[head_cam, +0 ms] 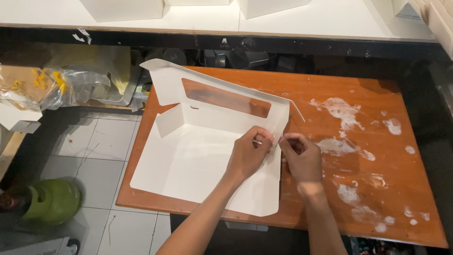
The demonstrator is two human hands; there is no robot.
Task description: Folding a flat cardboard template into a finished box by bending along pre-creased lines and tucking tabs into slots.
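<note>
White box blank [198,160], window flap far-left, lengthwise near-to-far.

One flat white cardboard box blank [198,160], one brown wooden table [377,189], two bare hands, one green gas cylinder [52,200], three white boxes on the counter behind.

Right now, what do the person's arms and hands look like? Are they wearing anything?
Both arms are bare from the bottom edge of the picture: no sleeves show. The left hand and right hand wear no gloves, and no rings, watch or bracelets show.
</note>
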